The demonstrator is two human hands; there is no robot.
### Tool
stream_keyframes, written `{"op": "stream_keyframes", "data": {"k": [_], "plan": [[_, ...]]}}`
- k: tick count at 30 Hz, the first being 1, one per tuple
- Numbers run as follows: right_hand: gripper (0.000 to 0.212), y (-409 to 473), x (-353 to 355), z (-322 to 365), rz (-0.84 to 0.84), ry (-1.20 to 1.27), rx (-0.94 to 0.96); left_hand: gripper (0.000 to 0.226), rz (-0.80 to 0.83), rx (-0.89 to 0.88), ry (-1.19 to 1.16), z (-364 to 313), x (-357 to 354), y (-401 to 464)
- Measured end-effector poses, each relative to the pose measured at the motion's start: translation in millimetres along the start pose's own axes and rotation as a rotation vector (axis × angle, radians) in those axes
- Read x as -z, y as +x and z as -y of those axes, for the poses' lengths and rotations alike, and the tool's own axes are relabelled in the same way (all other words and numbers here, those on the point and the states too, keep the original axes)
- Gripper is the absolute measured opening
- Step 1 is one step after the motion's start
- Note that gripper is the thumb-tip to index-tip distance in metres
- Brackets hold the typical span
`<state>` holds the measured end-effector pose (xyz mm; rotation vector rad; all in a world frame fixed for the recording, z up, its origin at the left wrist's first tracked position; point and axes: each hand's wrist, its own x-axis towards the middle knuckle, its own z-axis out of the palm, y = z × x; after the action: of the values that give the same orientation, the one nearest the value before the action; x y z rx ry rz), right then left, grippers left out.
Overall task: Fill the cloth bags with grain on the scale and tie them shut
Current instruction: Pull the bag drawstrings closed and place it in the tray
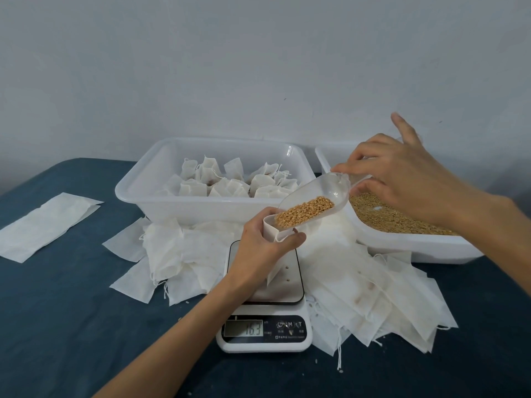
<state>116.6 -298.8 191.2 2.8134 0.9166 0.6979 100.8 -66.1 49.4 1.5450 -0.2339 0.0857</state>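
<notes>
My left hand grips the open mouth of a white cloth bag standing on the white digital scale, whose display reads 16.3. My right hand holds the handle of a clear plastic scoop. The scoop tilts down to the left, with its lip at the bag's mouth. Golden grain lies in the scoop's lower end. A few loose grains lie on the scale platform.
A white tub behind the scale holds several tied bags. A white tray of grain stands at the right. Empty cloth bags lie heaped around the scale, and a flat one lies at the left on the blue tablecloth.
</notes>
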Motion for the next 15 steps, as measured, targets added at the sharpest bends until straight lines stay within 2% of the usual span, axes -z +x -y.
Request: {"op": "stream_keyframes", "data": {"k": [15], "plan": [[0.042, -0.7, 2.6, 1.5, 0.010, -0.010, -0.006, 0.035, -0.010, 0.011, 0.004, 0.2, 0.2, 0.5]]}}
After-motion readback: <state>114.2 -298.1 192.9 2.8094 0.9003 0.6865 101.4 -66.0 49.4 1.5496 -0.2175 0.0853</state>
